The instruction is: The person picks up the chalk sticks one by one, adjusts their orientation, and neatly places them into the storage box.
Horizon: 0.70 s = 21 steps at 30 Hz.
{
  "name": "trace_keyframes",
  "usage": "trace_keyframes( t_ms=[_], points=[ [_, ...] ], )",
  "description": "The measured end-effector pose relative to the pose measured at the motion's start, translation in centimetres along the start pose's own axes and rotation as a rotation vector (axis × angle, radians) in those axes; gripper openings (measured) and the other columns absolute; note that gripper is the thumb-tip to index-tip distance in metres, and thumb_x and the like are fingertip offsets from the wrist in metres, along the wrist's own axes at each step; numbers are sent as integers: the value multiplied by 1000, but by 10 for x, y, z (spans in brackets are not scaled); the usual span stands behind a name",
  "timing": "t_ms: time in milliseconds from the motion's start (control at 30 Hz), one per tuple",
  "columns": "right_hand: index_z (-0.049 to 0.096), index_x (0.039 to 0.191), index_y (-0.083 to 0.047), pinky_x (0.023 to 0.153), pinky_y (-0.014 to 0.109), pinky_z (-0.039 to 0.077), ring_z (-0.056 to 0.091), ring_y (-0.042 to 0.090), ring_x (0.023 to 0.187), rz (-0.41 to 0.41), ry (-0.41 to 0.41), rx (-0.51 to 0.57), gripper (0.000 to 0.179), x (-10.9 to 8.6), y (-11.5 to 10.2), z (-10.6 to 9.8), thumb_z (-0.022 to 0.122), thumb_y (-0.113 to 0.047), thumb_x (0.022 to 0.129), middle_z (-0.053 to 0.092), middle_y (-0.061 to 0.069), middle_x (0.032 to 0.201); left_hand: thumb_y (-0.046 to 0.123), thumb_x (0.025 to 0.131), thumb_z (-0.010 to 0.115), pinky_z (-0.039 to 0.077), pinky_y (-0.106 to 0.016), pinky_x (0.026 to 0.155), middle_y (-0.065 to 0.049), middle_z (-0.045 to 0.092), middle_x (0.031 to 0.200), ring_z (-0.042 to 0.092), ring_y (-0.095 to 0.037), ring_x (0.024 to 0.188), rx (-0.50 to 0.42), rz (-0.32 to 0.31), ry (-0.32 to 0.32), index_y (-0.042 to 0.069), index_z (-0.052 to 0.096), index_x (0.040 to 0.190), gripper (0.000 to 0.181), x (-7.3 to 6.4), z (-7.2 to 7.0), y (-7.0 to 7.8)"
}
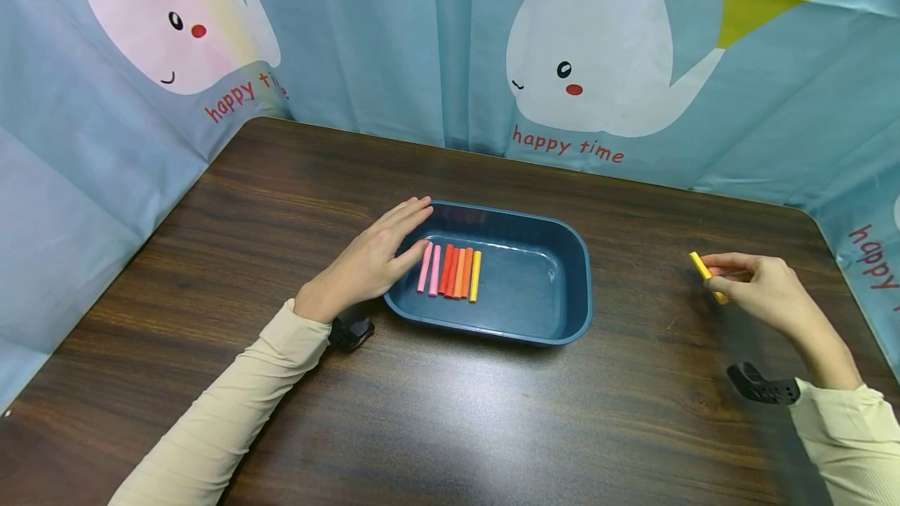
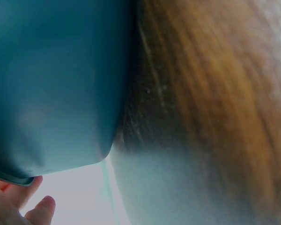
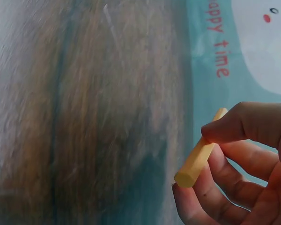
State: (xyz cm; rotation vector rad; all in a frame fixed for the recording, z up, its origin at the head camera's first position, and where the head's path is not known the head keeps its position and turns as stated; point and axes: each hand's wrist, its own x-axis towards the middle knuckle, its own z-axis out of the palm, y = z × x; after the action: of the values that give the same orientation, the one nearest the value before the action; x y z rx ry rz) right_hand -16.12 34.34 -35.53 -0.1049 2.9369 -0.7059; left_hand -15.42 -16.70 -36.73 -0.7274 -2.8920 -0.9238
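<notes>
A blue rectangular tray (image 1: 523, 279) stands mid-table. In its left part several chalk sticks lie side by side: pink (image 1: 435, 270), red (image 1: 446, 272), orange (image 1: 467, 273), and one yellow stick (image 1: 475, 277) at the row's right end. My left hand (image 1: 376, 256) rests at the tray's left end, fingers extended along the far corner and thumb over the rim near the pink chalk. Off to the right, my right hand (image 1: 762, 287) pinches another yellow chalk stick (image 3: 196, 161) between thumb and fingers, held tilted above the table.
The dark wood-grain table (image 1: 457, 420) carries a bright glare in front of the tray. A light blue curtain (image 1: 394, 45) with whale prints closes off the back and sides. Black straps (image 1: 762, 385) sit at both wrists.
</notes>
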Motion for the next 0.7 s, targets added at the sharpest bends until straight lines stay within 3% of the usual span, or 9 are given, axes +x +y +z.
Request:
trace_keyframes(
  t_ms=[233,333,467,700],
  points=[
    [57,130,11,56,25,51,56,-11,69,8,-53,75,44,0,-11,-1,63,-18,97,70,28,106,20,101,57,26,-49,122,-9,30,163,23,-27,153,2,1,0,3,36,152,58,0,1,0],
    [54,133,9,61,25,55,61,-9,73,22,-94,149,47,1,-16,-1,61,-22,99,72,7,98,20,101,57,26,-49,122,-9,30,163,23,-27,153,7,3,3,3,36,152,58,0,1,-1],
    [50,136,9,67,23,58,63,-8,78,32,-138,229,51,3,-22,-1,61,-25,99,59,-25,92,20,101,58,26,-50,122,-10,31,163,23,-28,153,8,4,6,3,37,152,59,0,1,-1],
    [49,137,8,69,23,57,64,-5,79,10,-170,275,51,2,-36,1,60,-24,100,59,-31,90,21,101,58,26,-50,122,-10,30,163,23,-28,153,12,1,1,3,36,153,59,-1,1,-1]
  ],
)
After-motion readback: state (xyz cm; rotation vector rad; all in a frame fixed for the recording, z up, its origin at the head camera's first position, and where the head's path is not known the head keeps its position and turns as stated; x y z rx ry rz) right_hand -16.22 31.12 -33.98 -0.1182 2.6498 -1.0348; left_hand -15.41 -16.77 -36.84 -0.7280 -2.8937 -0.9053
